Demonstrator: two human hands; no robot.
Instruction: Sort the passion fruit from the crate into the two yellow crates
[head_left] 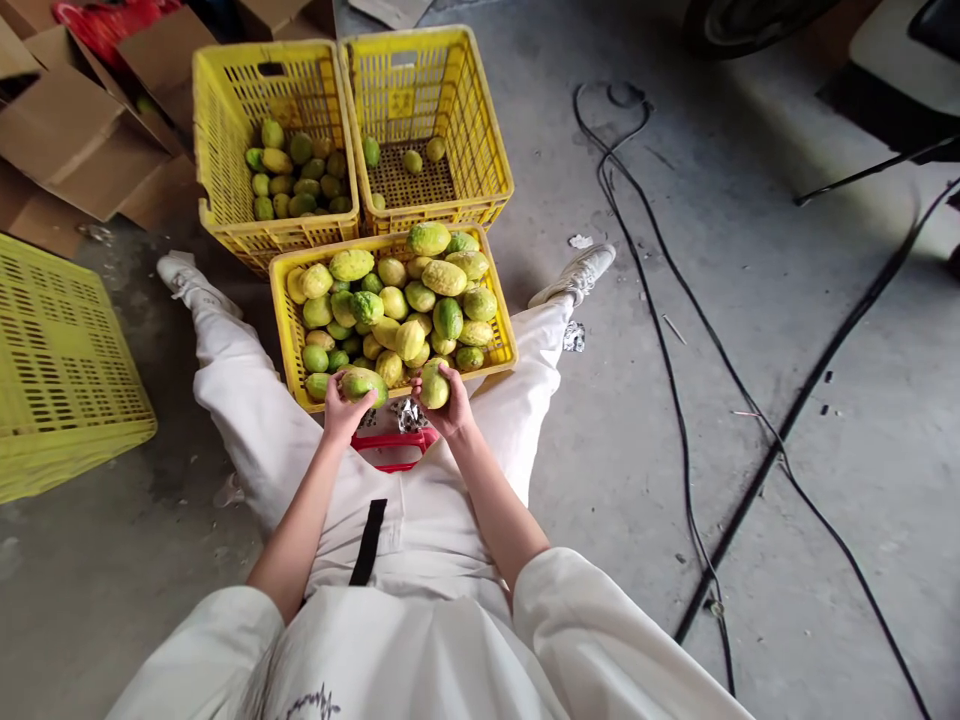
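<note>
My left hand (pixel 346 405) is closed around an oval green fruit (pixel 364 385) with yellowish patches. A rounder yellow-green fruit (pixel 435 384) is gripped in my right hand (pixel 448 402), level with the left one. Both hands are over the near rim of a shallow yellow crate (pixel 394 243) between my legs. It is heaped with many similar fruits (pixel 410 340), yellow to green, some with bumpy or wrinkled skin.
Behind stand two deeper yellow crates: the left one (pixel 217 150) holds several fruits, the right one (pixel 480 130) only a few. Another yellow crate (pixel 67 350) is at far left, below cardboard boxes (pixel 82 140). Black cables (pixel 795 400) cross the concrete floor at right.
</note>
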